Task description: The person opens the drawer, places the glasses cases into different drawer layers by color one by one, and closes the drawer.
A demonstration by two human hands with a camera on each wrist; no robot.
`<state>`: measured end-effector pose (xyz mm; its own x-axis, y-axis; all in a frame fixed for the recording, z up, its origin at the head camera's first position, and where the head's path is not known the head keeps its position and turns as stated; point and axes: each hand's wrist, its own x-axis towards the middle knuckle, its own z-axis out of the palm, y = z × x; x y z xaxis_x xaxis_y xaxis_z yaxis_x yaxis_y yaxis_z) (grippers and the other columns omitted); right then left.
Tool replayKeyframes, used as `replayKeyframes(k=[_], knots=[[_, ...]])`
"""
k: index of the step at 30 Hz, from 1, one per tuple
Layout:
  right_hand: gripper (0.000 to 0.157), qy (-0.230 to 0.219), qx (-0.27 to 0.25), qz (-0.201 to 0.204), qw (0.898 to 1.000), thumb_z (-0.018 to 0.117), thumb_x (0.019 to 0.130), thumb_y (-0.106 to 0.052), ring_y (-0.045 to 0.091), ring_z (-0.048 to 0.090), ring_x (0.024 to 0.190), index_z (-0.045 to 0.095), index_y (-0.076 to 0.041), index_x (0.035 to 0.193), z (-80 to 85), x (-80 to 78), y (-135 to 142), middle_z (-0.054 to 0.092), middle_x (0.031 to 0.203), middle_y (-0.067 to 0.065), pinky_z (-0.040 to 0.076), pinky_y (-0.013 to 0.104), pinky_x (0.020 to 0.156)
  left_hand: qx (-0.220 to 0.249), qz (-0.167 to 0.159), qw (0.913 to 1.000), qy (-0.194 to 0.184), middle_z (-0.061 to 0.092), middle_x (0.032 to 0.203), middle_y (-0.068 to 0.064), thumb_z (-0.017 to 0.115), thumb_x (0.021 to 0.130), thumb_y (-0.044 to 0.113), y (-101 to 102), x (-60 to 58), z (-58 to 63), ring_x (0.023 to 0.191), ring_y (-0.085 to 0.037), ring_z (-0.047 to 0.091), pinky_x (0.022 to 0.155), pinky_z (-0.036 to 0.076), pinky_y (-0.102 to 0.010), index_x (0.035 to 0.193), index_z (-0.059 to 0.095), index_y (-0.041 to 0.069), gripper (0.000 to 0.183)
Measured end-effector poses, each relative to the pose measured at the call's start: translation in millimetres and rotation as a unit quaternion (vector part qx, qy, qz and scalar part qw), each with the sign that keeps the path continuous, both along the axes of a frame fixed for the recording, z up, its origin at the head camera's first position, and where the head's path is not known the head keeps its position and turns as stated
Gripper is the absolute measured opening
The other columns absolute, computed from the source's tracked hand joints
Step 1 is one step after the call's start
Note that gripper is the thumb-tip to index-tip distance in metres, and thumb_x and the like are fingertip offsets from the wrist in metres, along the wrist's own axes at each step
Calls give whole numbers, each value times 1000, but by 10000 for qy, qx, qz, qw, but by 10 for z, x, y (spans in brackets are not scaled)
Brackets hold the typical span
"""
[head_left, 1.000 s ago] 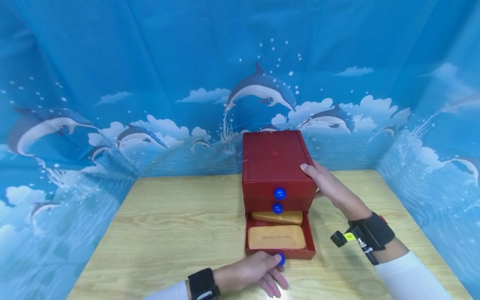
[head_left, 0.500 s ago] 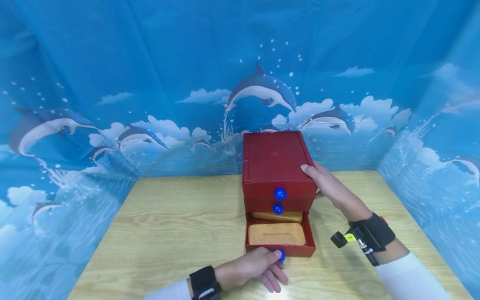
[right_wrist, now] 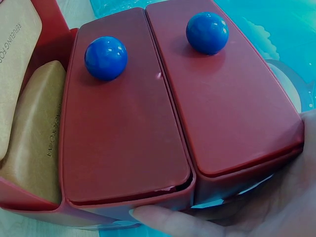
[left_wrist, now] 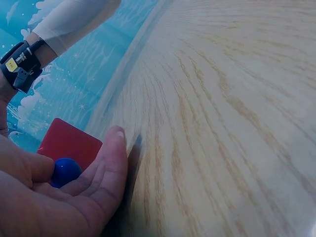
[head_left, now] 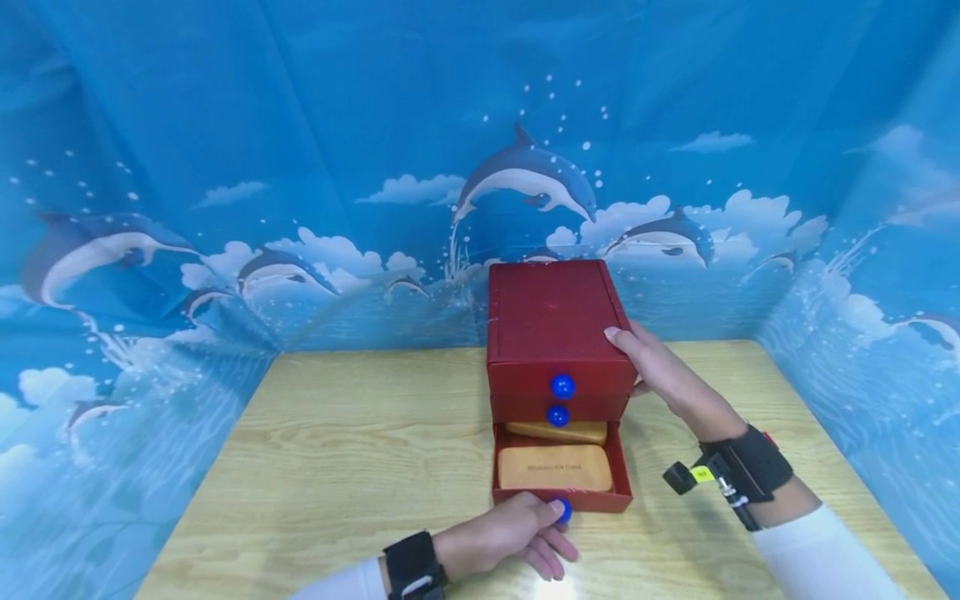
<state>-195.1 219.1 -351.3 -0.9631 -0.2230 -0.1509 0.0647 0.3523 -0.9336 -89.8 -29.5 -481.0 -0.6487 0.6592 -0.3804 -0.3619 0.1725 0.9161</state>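
Observation:
A red drawer box (head_left: 555, 312) with blue ball knobs stands on the wooden table, its bottom drawer (head_left: 619, 467) pulled out. Inside that drawer lies a tan case (head_left: 555, 468) with dark lettering; a second tan case (head_left: 558, 431) sits behind it, partly under the drawer above. My left hand (head_left: 517, 533) pinches the bottom drawer's blue knob (left_wrist: 66, 172) between thumb and finger, the other fingers extended. From the right side, my right hand (head_left: 652, 358) grips the box, thumb on the top edge, fingers along the side and mostly hidden. The upper and middle drawers are closed.
Around the box spreads the light wooden table (head_left: 337, 450). A blue dolphin-print curtain (head_left: 360, 167) hangs behind it and at both sides. Each wrist wears a black strap, and a small camera (head_left: 680, 477) juts from the right one.
The bottom drawer has slid slightly inward, away from me, with my left hand still on its knob. My right hand keeps its place on the box.

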Motion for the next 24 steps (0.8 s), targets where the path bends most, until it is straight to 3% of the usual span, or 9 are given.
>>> replayKeyframes(k=[7,15,24], knots=[[64,-43,80,56,9999,36,100,-52,35,57,100,18,-12,147,14,-14,34,51,123,22,54,49,69,191,267,9995,42,69,84,-22,44,101,31,31,-15,-23,63,-26,65,58,56,-41,98,58,-4,38],[66,-144,90,45,9998,38,99,-51,36,53,104,16,-13,148,-2,-18,16,48,127,21,54,49,69,259,695,9969,-270,69,88,-21,46,100,31,43,-63,-48,64,-22,65,60,56,-37,102,56,-4,37],[65,-46,104,34,9999,40,99,-50,36,54,103,17,-14,147,16,-21,5,49,125,20,54,49,69,239,651,9972,-276,68,91,-20,44,101,31,47,-168,-29,69,-26,66,63,56,-38,104,54,-4,37]])
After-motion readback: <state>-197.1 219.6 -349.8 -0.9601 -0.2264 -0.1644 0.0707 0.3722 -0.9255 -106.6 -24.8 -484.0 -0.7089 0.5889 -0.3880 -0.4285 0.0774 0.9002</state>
